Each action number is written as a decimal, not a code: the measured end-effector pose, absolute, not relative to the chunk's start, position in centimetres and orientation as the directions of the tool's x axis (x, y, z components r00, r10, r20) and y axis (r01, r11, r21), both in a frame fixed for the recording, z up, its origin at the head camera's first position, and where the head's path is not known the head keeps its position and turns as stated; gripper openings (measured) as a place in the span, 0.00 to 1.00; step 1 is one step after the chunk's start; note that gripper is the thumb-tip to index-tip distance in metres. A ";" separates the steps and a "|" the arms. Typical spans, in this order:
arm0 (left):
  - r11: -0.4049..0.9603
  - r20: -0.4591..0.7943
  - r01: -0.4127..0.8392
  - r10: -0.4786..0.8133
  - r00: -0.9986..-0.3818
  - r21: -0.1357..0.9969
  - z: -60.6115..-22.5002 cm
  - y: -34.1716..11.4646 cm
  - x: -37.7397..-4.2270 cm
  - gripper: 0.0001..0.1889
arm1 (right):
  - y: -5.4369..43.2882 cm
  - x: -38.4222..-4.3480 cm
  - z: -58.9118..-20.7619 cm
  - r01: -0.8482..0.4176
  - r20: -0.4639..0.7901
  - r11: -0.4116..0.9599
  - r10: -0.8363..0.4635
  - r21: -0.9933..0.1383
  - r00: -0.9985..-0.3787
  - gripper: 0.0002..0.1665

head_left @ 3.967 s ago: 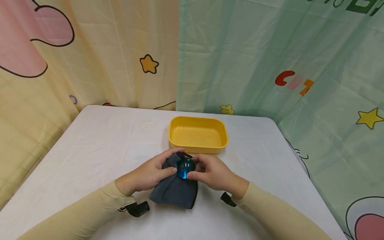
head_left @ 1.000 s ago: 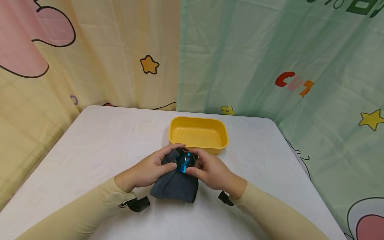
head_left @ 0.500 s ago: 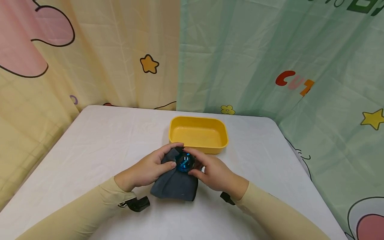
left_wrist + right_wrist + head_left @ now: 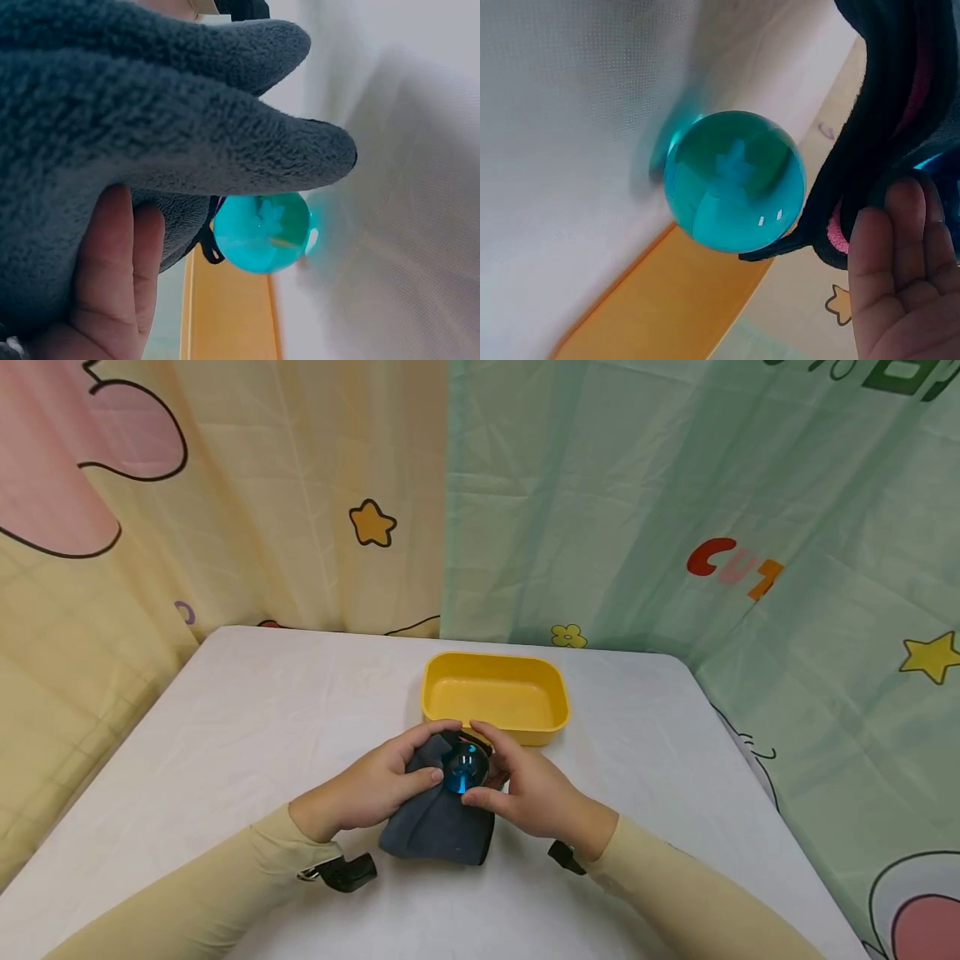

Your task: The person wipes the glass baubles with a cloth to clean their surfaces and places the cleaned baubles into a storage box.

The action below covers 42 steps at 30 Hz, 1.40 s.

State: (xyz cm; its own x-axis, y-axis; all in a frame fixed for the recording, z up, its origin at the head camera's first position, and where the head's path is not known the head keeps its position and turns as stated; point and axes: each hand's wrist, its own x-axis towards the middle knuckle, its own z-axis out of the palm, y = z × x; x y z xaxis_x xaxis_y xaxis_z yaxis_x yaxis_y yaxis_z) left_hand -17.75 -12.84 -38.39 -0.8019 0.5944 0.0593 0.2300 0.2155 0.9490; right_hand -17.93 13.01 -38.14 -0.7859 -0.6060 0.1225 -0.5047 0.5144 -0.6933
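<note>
Head view: blue ball (image 4: 467,765) just below frame centre, against the upper right of the grey cloth (image 4: 442,827). Left hand (image 4: 371,785) pinches the cloth from the left, thumb in front, fingers behind. Right hand (image 4: 534,787) curves around the ball from the right, thumb at its lower edge, index raised apart from thumb; firmness of hold can't be told. Yellow bin (image 4: 525,737) just above hands, on white table (image 4: 225,735). Printed curtains (image 4: 592,485) across top.

Left wrist view: fleecy cloth fills upper left; two left-hand fingers pressed together against it, lower left. Teal ball (image 4: 262,234) lower centre, bin below.

Right wrist view: teal ball at centre, close to table, contact unclear. Right-hand fingers lower right, side by side, tips overlapping blue ball's edge. Cloth upper right, pink inside showing.
</note>
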 end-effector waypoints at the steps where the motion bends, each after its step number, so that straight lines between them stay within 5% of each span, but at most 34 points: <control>1: 0.218 0.056 0.225 0.590 -0.806 0.950 -38.4 -12.9 -17.8 0.30 | 13.1 -17.9 -38.2 -0.525 0.130 0.512 -0.620 -0.680 -0.774 0.51; 8: 0.186 0.052 0.199 0.592 -0.804 0.962 -38.3 -13.1 -17.9 0.30 | 13.4 -18.1 -38.3 -0.622 0.184 0.499 -0.672 -0.603 -0.717 0.47; 19: 0.186 0.042 0.189 0.598 -0.801 0.964 -38.4 -12.7 -17.7 0.31 | 12.9 -18.1 -38.0 -0.456 0.121 0.493 -0.571 -0.740 -0.812 0.29; 27: 0.187 0.049 0.193 0.583 -0.811 0.963 -38.3 -13.0 -17.9 0.31 | 13.1 -17.8 -38.3 -0.587 0.186 0.511 -0.634 -0.627 -0.751 0.49; 37: 0.173 0.049 0.189 0.599 -0.799 0.967 -38.1 -12.8 -17.6 0.30 | 13.1 -17.6 -37.8 -0.568 0.192 0.519 -0.607 -0.639 -0.771 0.41; 42: 0.177 0.045 0.191 0.610 -0.791 0.966 -38.3 -12.7 -17.4 0.30 | 12.8 -17.7 -38.2 -0.489 0.163 0.513 -0.554 -0.706 -0.816 0.26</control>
State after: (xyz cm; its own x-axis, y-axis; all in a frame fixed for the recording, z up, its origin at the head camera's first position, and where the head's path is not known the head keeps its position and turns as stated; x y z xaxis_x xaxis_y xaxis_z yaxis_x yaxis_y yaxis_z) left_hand -17.41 -12.67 -38.35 -0.7910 0.6101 0.0449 0.1911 0.1768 0.9655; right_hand -17.72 12.83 -38.16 -0.8165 -0.5538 0.1633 -0.4890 0.5129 -0.7055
